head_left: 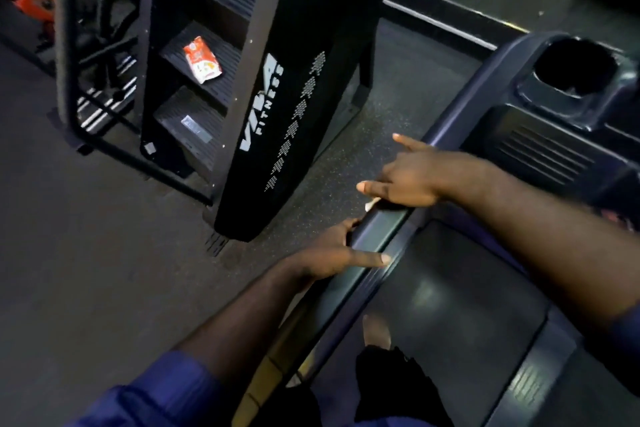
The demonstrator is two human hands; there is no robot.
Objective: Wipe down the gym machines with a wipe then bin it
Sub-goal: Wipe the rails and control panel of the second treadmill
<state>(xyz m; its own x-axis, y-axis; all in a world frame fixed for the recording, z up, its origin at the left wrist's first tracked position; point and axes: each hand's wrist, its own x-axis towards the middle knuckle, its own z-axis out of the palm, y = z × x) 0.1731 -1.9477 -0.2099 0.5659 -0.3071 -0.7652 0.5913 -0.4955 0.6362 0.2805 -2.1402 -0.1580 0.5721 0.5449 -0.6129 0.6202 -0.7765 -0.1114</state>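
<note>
My left hand (pixel 330 255) grips the rail (pixel 377 230). At 1 o'clock, my right hand (pixel 410 180), fingers spread, presses the wipe (pixel 370 206). I should slide slowly, pushing firmly.

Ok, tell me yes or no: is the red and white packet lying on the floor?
No, the packet lies on a ribbed step of the black stair machine.
</note>
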